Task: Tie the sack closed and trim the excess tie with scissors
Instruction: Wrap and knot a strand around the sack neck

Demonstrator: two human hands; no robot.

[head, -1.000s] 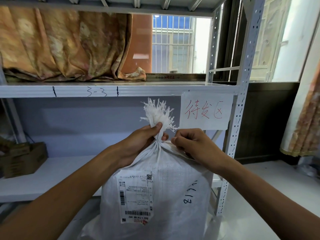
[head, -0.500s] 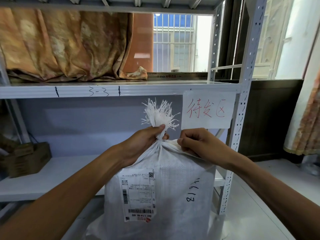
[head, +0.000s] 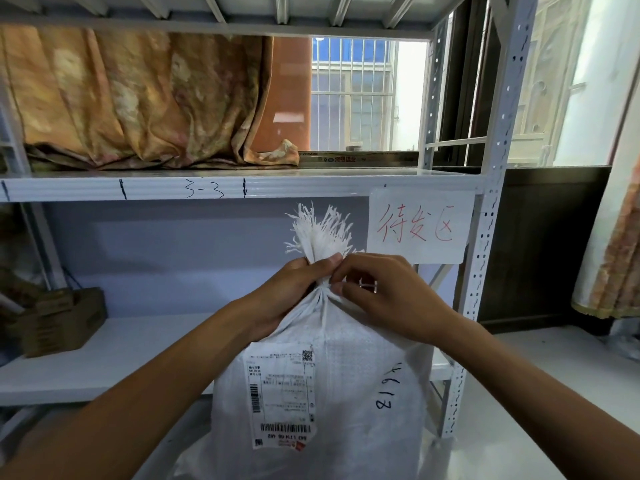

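A white woven sack (head: 346, 375) stands upright in front of me, with a shipping label (head: 280, 396) on its front and black handwriting on its right side. Its mouth is bunched into a neck, and frayed white strands (head: 320, 233) fan out above. My left hand (head: 287, 296) grips the gathered neck from the left. My right hand (head: 384, 296) is against the neck from the right, its fingers curled and pinching a thin white tie (head: 367, 285). No scissors are in view.
A white metal rack stands behind the sack, its shelf edge (head: 207, 188) marked 3-3 and its post (head: 485, 271) just right of my hands. A paper sign (head: 420, 226) hangs there. A cardboard box (head: 59, 320) sits on the lower shelf, left. Curtain fabric (head: 138, 98) lies on top.
My right hand has moved left, from beside the sack's shoulder up against the neck, meeting my left hand. My left hand keeps its grip on the neck.
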